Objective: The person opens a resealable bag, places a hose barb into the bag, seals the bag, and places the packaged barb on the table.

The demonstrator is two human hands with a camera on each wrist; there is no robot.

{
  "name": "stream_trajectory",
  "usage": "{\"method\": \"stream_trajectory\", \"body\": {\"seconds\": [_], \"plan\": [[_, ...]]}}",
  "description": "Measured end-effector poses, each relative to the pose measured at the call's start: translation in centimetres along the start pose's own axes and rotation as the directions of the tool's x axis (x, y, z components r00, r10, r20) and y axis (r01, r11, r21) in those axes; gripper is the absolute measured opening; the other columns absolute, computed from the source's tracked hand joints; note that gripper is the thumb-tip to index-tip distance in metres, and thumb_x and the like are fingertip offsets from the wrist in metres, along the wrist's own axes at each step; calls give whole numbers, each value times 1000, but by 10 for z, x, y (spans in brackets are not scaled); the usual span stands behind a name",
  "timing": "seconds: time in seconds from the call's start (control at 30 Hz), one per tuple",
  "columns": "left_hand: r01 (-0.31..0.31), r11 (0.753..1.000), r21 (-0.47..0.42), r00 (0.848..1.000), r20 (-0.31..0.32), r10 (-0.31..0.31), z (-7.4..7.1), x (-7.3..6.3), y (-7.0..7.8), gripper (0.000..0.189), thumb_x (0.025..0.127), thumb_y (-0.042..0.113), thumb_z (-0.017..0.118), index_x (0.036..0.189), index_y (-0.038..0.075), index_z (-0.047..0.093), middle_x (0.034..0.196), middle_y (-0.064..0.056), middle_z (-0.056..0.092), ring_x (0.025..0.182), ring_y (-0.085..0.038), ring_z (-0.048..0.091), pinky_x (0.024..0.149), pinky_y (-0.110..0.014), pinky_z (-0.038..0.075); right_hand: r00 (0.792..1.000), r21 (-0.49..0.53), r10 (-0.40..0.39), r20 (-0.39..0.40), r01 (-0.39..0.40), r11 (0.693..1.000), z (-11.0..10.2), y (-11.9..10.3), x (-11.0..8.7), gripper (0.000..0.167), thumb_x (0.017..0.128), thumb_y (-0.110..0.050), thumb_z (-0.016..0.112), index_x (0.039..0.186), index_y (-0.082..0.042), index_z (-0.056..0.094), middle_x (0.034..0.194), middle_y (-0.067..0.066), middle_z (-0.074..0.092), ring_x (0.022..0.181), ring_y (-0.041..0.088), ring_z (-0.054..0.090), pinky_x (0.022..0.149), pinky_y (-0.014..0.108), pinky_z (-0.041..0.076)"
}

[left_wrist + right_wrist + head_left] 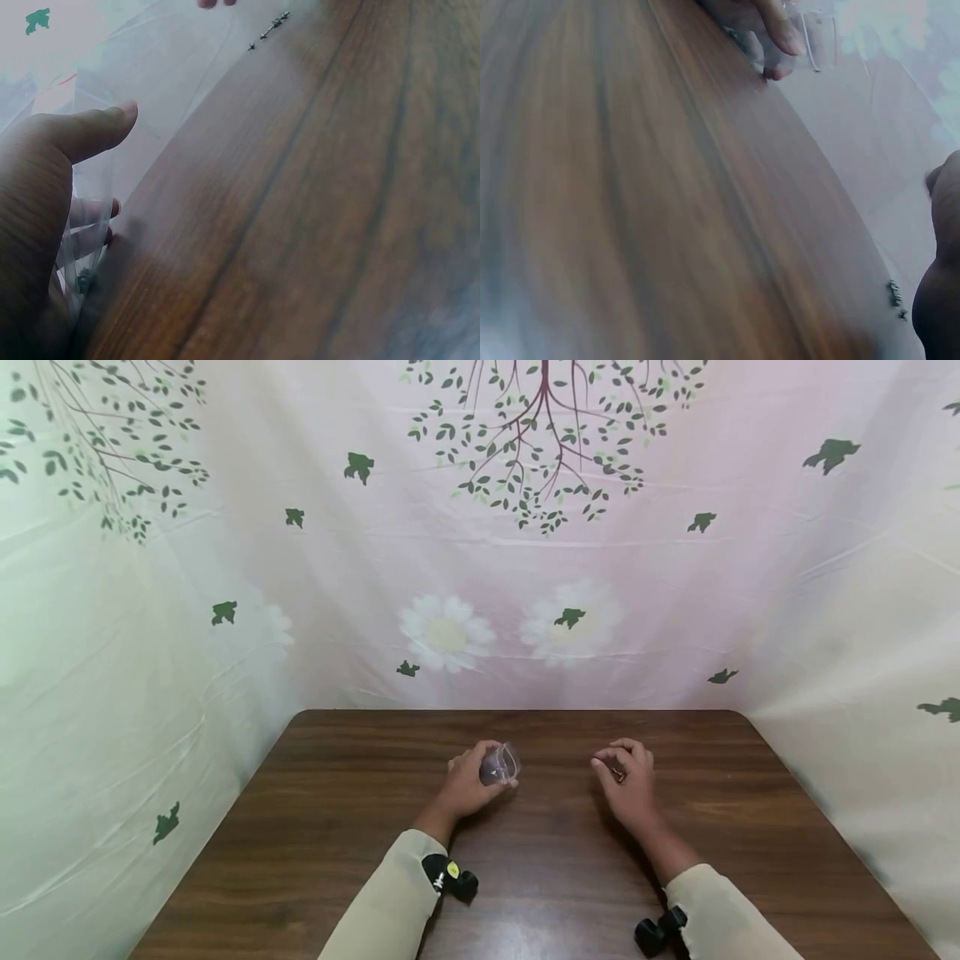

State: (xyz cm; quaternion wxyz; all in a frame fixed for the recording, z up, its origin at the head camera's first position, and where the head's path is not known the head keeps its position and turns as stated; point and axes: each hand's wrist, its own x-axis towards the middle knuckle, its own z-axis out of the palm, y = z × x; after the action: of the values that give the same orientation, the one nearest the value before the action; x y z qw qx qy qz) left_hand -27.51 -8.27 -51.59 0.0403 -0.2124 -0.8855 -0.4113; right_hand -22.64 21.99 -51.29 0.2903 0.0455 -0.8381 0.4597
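Observation:
My left hand (pixel 465 783) grips a clear cup (pixel 501 764), fingers on its far side and thumb on the near side. The cup leans with its mouth toward the right. In the left wrist view a small dark bit (pixel 84 280) shows low in the cup. To the right, my right hand (pixel 633 783) hovers with bent, parted fingers over several small metal pieces (pixel 274 25) that look like screws. They lie in a short line on the table, below the fingertips (pixel 217 3). The right wrist view catches them beside the thumb (pixel 941 195).
A dark brown wooden table (pixel 555 877) with rounded far corners carries everything. Pale cloth (pixel 480 568) printed with branches, leaves and daisies hangs behind it and along both sides. Black wrist cameras (pixel 450 875) are strapped over the light sleeves.

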Motion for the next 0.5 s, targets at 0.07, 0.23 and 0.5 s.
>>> {"method": "stream_trajectory", "body": {"seconds": [0.07,0.23,0.5], "plan": [[4,1000,1,1000,7,-4,0,-1,0,72,90,45,90,147,21,54,136,-10,73,124,-31,64,115,-58,33,998,-59,51,36,-49,997,-6,0,0,9,99,-3,79,104,3,75,133,27,58,128,43,44,100,55,34],[-2,1000,-2,1000,2,2,0,-1,1,72,90,44,89,148,20,54,137,-10,72,124,-32,64,114,-58,34,987,-168,138,87,-122,978,-20,3,0,12,101,-8,78,110,0,75,137,25,56,141,55,38,105,79,22],[7,1000,4,1000,-4,-7,0,-1,1,71,90,44,90,147,20,55,136,-9,72,123,-31,64,113,-56,34,974,-221,200,102,-174,960,-37,9,-4,18,98,-11,80,110,2,74,140,28,55,140,56,37,105,76,24]]}}
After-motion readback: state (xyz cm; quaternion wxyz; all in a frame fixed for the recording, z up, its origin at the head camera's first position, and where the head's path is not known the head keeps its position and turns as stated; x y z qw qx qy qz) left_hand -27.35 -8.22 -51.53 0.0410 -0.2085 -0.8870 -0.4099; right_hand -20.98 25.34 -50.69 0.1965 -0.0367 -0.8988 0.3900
